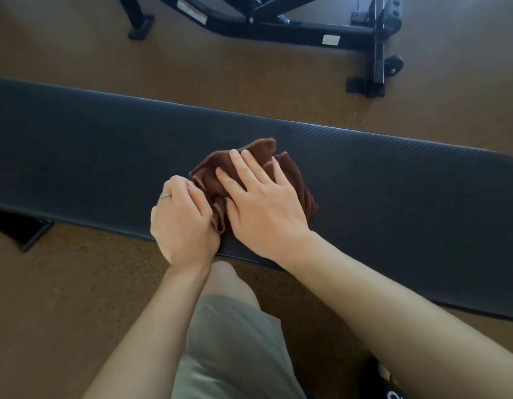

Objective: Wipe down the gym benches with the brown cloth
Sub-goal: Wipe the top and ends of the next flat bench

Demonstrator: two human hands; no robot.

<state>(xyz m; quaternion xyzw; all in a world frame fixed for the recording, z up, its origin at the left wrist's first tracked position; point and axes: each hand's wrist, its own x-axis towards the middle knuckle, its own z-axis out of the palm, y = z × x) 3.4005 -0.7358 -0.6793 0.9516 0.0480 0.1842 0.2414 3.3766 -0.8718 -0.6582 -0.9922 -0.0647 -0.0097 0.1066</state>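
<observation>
A crumpled brown cloth (295, 180) lies on the dark padded gym bench (408, 203), near its front edge at the middle of the view. My right hand (264, 203) lies flat on top of the cloth with fingers spread, pressing it onto the pad. My left hand (182, 223), with a ring on one finger, is curled at the cloth's left edge and pinches a fold of it. Much of the cloth is hidden under both hands.
The bench runs across the whole view from left to right over brown carpet (62, 298). A black metal frame of another bench (307, 33) stands on the floor behind. A black bench foot (28, 231) shows at the left. My knee in khaki shorts (235, 326) is below.
</observation>
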